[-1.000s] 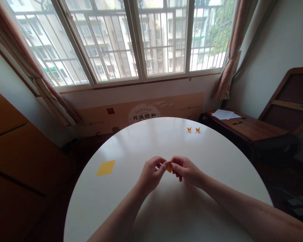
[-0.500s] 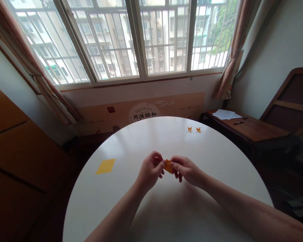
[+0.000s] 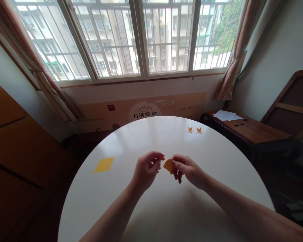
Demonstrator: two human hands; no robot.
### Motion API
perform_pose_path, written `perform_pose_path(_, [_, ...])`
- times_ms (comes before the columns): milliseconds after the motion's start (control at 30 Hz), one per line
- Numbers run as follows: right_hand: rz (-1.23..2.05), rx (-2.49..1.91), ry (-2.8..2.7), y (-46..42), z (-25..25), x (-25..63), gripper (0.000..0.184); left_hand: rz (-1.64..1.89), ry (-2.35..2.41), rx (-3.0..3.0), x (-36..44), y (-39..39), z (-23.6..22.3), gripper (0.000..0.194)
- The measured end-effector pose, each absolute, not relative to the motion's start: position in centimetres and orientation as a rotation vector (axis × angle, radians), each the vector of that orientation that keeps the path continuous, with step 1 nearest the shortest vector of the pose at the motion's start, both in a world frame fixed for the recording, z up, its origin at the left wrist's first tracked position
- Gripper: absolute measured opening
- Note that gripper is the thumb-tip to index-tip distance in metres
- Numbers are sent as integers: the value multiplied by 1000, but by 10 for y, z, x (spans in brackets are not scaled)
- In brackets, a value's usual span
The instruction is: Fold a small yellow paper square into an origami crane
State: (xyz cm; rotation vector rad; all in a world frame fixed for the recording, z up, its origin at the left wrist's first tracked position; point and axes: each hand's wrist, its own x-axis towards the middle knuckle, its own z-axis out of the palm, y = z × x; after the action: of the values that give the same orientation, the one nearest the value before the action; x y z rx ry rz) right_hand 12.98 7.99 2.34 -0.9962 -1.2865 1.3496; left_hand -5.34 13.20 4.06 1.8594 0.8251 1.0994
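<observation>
Above the middle of the white table, a small folded piece of orange-yellow paper (image 3: 168,166) is pinched between the thumb and fingers of my right hand (image 3: 185,167). My left hand (image 3: 148,168) is just left of the paper, apart from it, with its thumb and curled fingers parted and nothing between them. A flat yellow paper sheet (image 3: 104,165) lies on the table to the left. Two small folded orange paper birds (image 3: 190,129) stand side by side near the far right edge.
The round white table (image 3: 141,137) reaches toward a wall below barred windows. Right of it stands a low wooden table (image 3: 262,131) with white papers (image 3: 227,115) and a black pen (image 3: 239,125). A wooden cabinet (image 3: 12,148) is at the left.
My left hand has let go of the folded paper and drawn slightly left. The paper stays in my right hand, its pointed corner now showing. The view has shifted slightly.
</observation>
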Motion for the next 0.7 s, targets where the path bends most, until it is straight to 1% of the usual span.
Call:
perform_pose_path(67, [1344,-1015,-1269,81,23,130,29,1171,800,1979,-55,130,45,17])
perform_pose_path(200, [1315,-1037,-1262,82,22,129,29,1173,636,2196,-58,125,52,22])
perform_pose_path(567, [1265,-1017,-1305,82,15,127,27,1080,716,2263,-51,127,41,27])
perform_pose_path(700, [1238,-1010,-1304,83,16,127,26,1099,692,2277,-53,128,41,25])
